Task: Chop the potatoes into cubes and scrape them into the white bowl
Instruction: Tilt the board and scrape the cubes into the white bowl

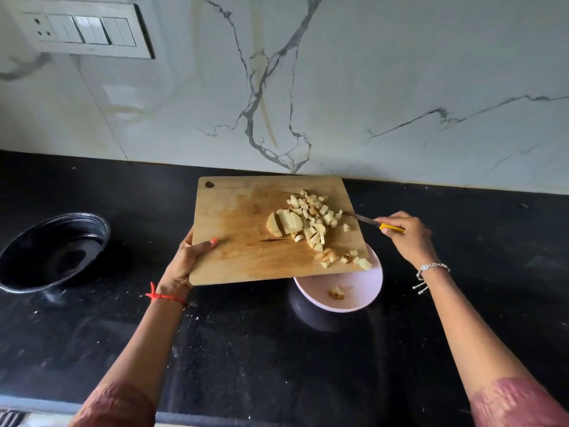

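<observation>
My left hand grips the left edge of a wooden cutting board, held above the black counter with its lower right corner over the white bowl. Cubed potato pieces lie on the right half of the board, several of them at the corner over the bowl. A few pieces lie inside the bowl. My right hand holds a yellow-handled knife, its blade tip at the right edge of the potato pile.
A black bowl sits on the counter at the left. The black counter runs to a marble wall behind the board. A switch panel is on the wall at upper left.
</observation>
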